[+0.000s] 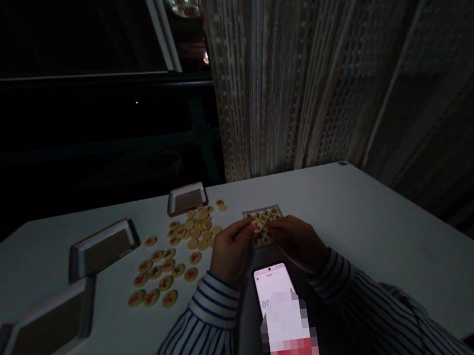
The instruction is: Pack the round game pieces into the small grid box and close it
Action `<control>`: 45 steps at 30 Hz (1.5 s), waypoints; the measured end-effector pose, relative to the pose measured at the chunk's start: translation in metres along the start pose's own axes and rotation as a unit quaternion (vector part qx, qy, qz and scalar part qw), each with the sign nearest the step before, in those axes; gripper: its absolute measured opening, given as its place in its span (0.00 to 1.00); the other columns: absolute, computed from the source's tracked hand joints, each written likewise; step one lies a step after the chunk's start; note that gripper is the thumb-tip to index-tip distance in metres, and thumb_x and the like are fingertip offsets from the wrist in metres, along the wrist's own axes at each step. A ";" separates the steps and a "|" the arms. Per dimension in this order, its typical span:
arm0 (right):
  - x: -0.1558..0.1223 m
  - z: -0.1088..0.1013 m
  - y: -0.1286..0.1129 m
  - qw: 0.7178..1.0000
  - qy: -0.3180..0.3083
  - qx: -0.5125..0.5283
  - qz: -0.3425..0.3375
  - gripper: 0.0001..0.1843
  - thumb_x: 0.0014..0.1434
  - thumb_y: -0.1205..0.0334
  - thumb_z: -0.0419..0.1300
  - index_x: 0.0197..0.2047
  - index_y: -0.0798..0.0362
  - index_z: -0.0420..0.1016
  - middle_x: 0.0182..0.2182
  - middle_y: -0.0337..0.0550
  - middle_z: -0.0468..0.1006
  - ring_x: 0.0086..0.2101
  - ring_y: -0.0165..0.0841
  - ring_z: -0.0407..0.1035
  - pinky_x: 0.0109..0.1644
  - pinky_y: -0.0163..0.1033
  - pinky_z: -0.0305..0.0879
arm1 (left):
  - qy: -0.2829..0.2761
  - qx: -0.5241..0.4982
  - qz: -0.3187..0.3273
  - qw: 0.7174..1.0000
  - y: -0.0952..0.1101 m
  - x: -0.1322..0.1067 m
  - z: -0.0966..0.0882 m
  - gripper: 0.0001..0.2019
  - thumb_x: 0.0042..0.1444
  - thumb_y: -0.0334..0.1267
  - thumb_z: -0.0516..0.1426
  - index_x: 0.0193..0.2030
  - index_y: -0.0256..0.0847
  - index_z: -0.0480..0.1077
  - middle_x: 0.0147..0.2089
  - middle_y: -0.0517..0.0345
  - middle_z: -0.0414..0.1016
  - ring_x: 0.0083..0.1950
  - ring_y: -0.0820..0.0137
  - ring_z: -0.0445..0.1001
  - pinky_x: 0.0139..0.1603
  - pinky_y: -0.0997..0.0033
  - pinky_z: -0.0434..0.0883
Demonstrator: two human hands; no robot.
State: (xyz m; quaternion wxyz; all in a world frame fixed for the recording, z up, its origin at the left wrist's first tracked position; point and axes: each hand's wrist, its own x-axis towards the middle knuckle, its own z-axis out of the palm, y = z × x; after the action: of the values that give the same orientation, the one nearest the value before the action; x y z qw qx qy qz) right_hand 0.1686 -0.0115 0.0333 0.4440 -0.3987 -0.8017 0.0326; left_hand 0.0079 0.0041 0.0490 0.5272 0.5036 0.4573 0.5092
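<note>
A round Chinese chess piece (pixel 257 226) with a red character is pinched at the fingertips of my left hand (pixel 231 250). My right hand (pixel 300 243) is closed, its fingertips close to the same piece; whether they hold anything is hidden. Beneath both hands lies a small shallow box (pixel 260 209), filled with rows of pieces bearing dark characters. Its sides are partly covered by my fingers. Left of my hands, many loose pieces (pixel 166 283) are spread about, some showing red or dark characters. Farther back is a denser pile (pixel 200 225), many of its pieces blank side up.
A lit phone (pixel 271 280) lies in front of the box, its lower part pixelated. On the white table (pixel 357 243) stand a small tray (pixel 188 211) at the back, another tray (pixel 74 261) at left and a larger one (pixel 90 311) nearer. A curtain (pixel 272 110) hangs behind.
</note>
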 end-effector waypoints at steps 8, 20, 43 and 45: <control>-0.003 0.002 0.004 0.999 -0.036 -0.002 -0.003 0.12 0.60 0.63 0.49 0.44 0.53 0.70 0.35 0.46 0.75 0.34 0.32 0.67 0.37 0.39 0.64 | -0.008 -0.028 -0.033 0.999 -0.019 -0.001 0.001 0.14 0.44 0.39 0.60 0.39 0.36 0.73 0.38 0.54 0.78 0.40 0.67 0.75 0.46 0.66 0.71; -0.002 0.002 -0.002 0.996 -0.074 0.032 0.030 0.16 0.61 0.60 0.49 0.51 0.48 0.67 0.39 0.43 0.75 0.37 0.32 0.68 0.40 0.39 0.63 | -0.013 -0.093 -0.070 0.993 -0.019 -0.007 0.005 0.14 0.41 0.40 0.62 0.36 0.36 0.74 0.35 0.55 0.78 0.37 0.67 0.76 0.44 0.65 0.72; -0.005 0.003 0.005 0.998 -0.026 0.057 0.032 0.14 0.59 0.62 0.51 0.48 0.50 0.69 0.39 0.44 0.76 0.38 0.33 0.69 0.41 0.41 0.66 | -0.013 -0.154 -0.100 0.983 -0.018 -0.009 0.007 0.16 0.40 0.36 0.63 0.39 0.35 0.72 0.35 0.55 0.78 0.35 0.70 0.76 0.43 0.69 0.72; -0.004 0.003 0.004 0.998 -0.029 0.052 0.026 0.14 0.59 0.61 0.52 0.48 0.50 0.69 0.39 0.45 0.76 0.38 0.33 0.69 0.40 0.42 0.66 | -0.022 -0.149 -0.097 0.984 -0.017 -0.010 0.008 0.16 0.41 0.37 0.63 0.39 0.35 0.73 0.35 0.55 0.78 0.36 0.70 0.76 0.43 0.69 0.72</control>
State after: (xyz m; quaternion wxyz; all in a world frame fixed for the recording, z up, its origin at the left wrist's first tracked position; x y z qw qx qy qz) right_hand 0.1700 -0.0104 0.0274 0.4395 -0.3943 -0.8012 0.0976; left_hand 0.0164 -0.0055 0.0320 0.6530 0.3835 0.4113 0.5073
